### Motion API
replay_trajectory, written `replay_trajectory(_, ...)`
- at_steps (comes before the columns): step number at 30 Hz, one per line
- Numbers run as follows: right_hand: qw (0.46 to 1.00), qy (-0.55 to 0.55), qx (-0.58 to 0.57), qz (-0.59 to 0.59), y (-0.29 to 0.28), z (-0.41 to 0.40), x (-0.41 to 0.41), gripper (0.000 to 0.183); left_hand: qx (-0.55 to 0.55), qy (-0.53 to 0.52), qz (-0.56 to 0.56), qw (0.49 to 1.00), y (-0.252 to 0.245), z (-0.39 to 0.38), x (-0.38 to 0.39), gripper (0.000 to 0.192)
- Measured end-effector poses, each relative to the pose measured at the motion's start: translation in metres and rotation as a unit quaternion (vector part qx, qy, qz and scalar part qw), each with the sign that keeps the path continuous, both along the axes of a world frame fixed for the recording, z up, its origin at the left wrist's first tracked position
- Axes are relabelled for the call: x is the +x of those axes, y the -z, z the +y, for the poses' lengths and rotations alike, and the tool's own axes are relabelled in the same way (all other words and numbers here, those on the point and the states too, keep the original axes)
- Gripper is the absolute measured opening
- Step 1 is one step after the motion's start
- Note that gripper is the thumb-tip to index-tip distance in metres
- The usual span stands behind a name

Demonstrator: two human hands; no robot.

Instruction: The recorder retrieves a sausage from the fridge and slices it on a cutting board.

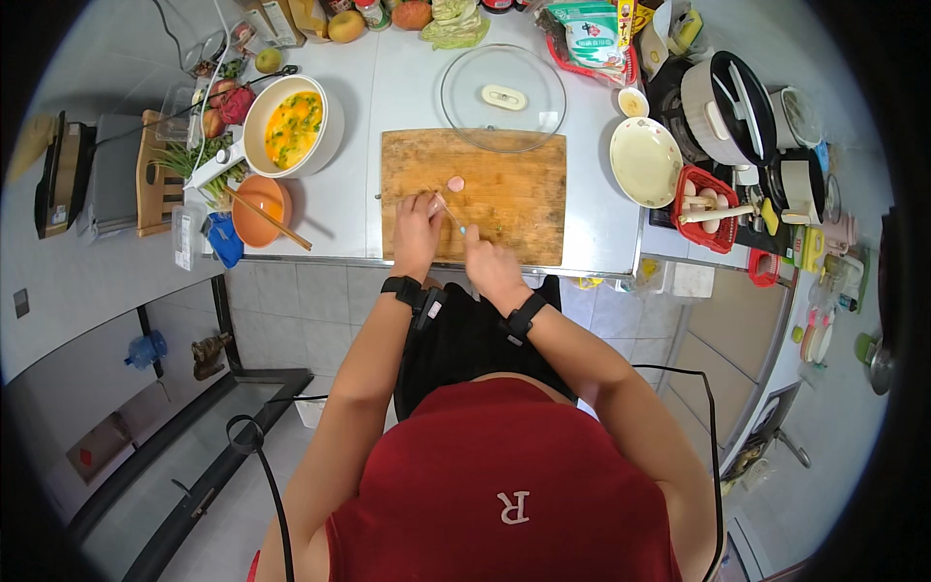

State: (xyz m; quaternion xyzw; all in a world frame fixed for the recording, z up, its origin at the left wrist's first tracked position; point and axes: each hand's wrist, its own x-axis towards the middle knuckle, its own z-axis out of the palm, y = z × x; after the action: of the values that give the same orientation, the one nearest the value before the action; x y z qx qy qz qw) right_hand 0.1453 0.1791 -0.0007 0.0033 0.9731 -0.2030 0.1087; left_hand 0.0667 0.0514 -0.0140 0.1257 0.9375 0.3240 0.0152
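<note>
My left hand (417, 225) presses a pink piece of sausage (436, 205) onto the wooden cutting board (524, 196). In my right hand (493, 260) is a small knife (452, 214), its thin blade slanting up to the sausage under my left fingertips. Most of the knife's handle is hidden in my fist; only a light blue bit shows. One round pink sausage slice (455, 183) lies flat just beyond the blade. A glass lid (473, 69) with a cream knob overlaps the board's far edge.
Left stand a white electric pot (331, 134) of egg with chopped greens, and an orange bowl (282, 214) with chopsticks (273, 222) across it. At right are a cream plate (644, 161), a small dish (633, 102), and a red basket (716, 238) of eggs. The counter's metal edge (342, 260) runs before me.
</note>
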Motion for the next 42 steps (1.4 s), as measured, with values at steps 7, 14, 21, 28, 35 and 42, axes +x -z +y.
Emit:
replay_trajectory(7, 1.000, -0.007, -0.002, -0.001, 0.012, -0.002, 0.002, 0.014, 0.016, -0.009, -0.018, 1.000, 0.002, 0.000, 0.000, 0.029)
replay_trajectory(14, 0.999, 0.038, -0.027, -0.020, 0.016, -0.016, -0.013, 0.010, 0.022, -0.006, 0.005, 1.000, 0.012, -0.002, 0.004, 0.028)
replay_trajectory(21, 0.999, 0.030, -0.020, -0.037, 0.024, -0.014, -0.006, 0.010, 0.039, -0.018, 0.030, 0.999, 0.014, 0.000, 0.005, 0.028)
replay_trajectory(28, 0.992, 0.070, -0.062, -0.084, 0.026, -0.017, -0.032, 0.010, 0.044, -0.015, 0.018, 0.999, 0.009, 0.005, 0.005, 0.027)
replay_trajectory(35, 0.988, 0.058, -0.055, -0.133, 0.019, 0.000, 0.012, 0.009, 0.036, -0.028, 0.030, 0.998, 0.019, 0.000, 0.003, 0.027)
replay_trajectory(42, 0.998, 0.010, -0.023, -0.058, 0.013, 0.005, 0.012, 0.010, 0.040, 0.005, 0.034, 0.999, 0.019, -0.004, 0.003, 0.029)
